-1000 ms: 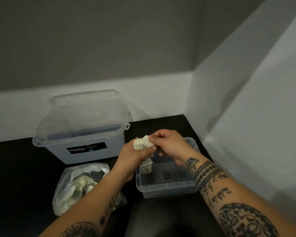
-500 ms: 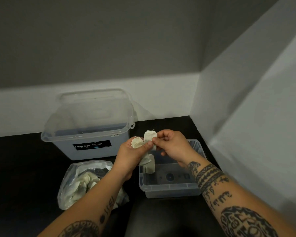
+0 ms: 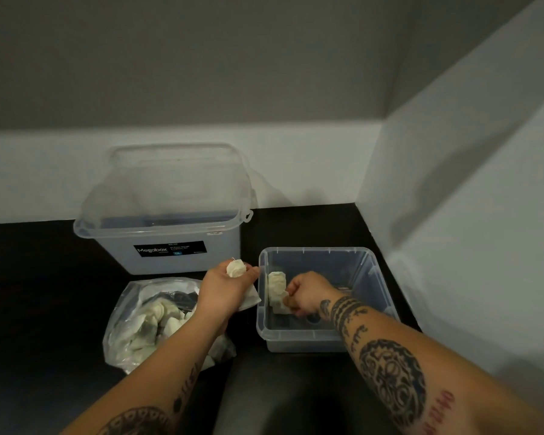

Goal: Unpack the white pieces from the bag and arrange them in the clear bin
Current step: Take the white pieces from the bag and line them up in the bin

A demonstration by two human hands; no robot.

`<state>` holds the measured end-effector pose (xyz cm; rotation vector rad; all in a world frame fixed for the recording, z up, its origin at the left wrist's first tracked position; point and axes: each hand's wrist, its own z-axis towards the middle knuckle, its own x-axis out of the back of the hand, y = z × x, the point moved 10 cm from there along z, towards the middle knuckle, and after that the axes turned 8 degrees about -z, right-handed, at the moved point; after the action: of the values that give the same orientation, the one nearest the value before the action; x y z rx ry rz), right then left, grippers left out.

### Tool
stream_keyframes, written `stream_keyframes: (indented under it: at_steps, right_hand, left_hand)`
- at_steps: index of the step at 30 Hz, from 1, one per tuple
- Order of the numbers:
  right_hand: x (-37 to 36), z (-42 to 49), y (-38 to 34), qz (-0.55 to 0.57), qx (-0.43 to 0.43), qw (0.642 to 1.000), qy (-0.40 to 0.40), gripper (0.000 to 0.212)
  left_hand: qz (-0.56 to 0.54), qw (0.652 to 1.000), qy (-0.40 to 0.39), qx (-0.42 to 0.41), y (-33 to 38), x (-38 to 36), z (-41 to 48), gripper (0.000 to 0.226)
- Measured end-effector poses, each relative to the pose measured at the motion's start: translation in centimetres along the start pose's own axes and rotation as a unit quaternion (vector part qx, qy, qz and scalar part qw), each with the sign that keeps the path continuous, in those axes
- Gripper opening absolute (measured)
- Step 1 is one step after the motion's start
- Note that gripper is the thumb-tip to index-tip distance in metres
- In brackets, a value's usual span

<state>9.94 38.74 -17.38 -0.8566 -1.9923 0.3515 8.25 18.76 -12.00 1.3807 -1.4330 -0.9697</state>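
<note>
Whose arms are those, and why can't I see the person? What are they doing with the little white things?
The camera sits on the person's head and looks down, so you see only their two arms, just as they see them. On the black table lies a clear plastic bag full of small white pieces. Behind it stands a big box with its lid on. To the right is a small clear bin. The left hand holds a few white pieces just outside the bin. The right hand is inside the bin, pinching one white piece beside another piece already standing at the bin's left wall.
</note>
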Motion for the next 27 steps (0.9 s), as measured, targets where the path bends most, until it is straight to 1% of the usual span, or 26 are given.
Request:
stream_keyframes:
  at_steps: [3,7,10,14,17,19,20,22,24,25,27]
  right_hand:
    - [-0.4,1.2,0.2,0.038,-0.008,0.999,0.011,0.02]
    - [-0.4,1.9,0.0,0.021,-0.01,0.999,0.028,0.02]
    - [-0.5,2.2,0.0,0.026,-0.015,0.999,0.029,0.02]
    - [0.0,2.0,0.1,0.021,-0.021,0.999,0.032,0.013]
    - [1.3,1.1,-0.1,-0.009,-0.019,0.999,0.033,0.011]
    - [2.7,0.0,-0.6,-0.041,-0.011,0.998,0.043,0.007]
    - [3.4,-0.6,-0.9,-0.041,-0.007,0.998,0.05,0.006]
    - [4.9,-2.2,-1.4,0.006,-0.004,0.998,0.059,0.008]
    - [5.9,-4.2,-2.1,0.089,0.001,0.995,0.044,0.011]
    - [6.2,-5.2,-2.7,0.142,0.017,0.989,0.028,0.012]
    - [6.6,-6.9,-4.1,0.26,0.064,0.964,-0.008,0.019]
  left_hand:
    - [-0.019,1.0,-0.004,0.008,-0.3,0.0,-0.2,0.011]
    - [-0.029,0.999,-0.006,0.013,-0.4,0.1,-0.2,0.01]
    - [-0.067,0.998,-0.006,0.015,-0.2,0.2,-0.2,0.012]
    - [-0.172,0.982,-0.038,0.07,-0.2,-0.4,-0.3,0.013]
    - [-0.234,0.964,-0.058,0.115,0.0,-1.1,-0.4,0.01]
    - [-0.255,0.955,-0.076,0.134,0.3,-1.8,-0.6,0.009]
    - [-0.257,0.953,-0.088,0.135,0.6,-2.3,-0.7,0.014]
    - [-0.25,0.954,-0.11,0.122,1.4,-3.1,-0.8,0.024]
    - [-0.223,0.962,-0.135,0.086,2.6,-3.9,-0.9,0.03]
    - [-0.203,0.966,-0.147,0.061,3.3,-4.3,-1.0,0.031]
    - [-0.16,0.974,-0.159,0.012,4.3,-5.1,-1.0,0.031]
